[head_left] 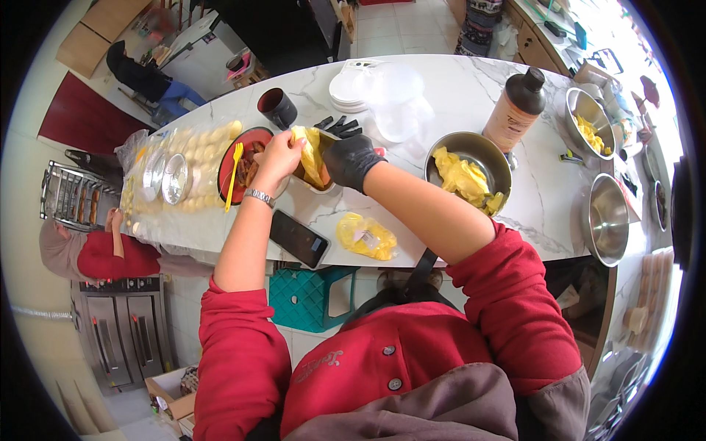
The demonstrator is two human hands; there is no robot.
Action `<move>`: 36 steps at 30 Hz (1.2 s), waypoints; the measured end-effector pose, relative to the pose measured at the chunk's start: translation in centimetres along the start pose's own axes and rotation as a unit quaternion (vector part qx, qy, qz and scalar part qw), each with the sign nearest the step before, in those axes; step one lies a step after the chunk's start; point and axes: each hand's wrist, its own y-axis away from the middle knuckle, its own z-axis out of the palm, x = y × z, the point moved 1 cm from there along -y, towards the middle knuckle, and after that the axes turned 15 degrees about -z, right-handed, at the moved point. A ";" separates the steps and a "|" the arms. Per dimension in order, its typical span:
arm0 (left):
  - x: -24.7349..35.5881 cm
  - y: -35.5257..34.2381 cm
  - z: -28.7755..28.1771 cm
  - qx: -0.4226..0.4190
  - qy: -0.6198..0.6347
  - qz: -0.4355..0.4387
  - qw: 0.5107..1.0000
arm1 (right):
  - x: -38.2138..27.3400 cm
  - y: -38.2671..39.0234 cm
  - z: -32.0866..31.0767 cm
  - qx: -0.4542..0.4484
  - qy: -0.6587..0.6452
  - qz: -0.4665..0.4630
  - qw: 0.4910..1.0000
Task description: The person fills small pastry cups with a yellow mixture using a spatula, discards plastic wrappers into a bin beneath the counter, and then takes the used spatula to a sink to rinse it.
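Observation:
My bare left hand (277, 158), with a metal watch at its wrist, pinches the edge of a yellow plastic bag (313, 156). The bag stands up out of a small metal-rimmed container (324, 189), partly hidden beneath it. On the bag's other side is my right hand (350, 161) in a black glove, its fingers curled and turned away; what they grip is hidden. Just left of my left hand lies a red plate (234, 151) of dark reddish food, with a yellow fork (234, 175) across its edge. Behind the hands lies a second black glove (337, 126).
Nearer me are a phone (298, 239) and a yellow packet (366, 237). A metal bowl (504, 165) with crumpled yellow material and a large bottle (515, 109) stand right. A dark cup (277, 108) and white lids (348, 88) stand behind. Plastic-covered dough balls (202, 151) cover the left.

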 end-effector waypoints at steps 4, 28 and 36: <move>-0.9 1.2 -1.8 -0.023 -0.048 -0.040 0.998 | 0.7 1.9 -2.8 0.000 -0.016 -0.009 1.000; -0.8 3.6 2.1 0.069 -0.077 -0.015 0.995 | 0.9 2.8 -1.5 0.027 0.062 0.022 0.997; -1.3 3.6 2.7 0.063 -0.034 -0.021 0.997 | -0.3 3.2 -5.5 0.044 0.028 -0.062 0.997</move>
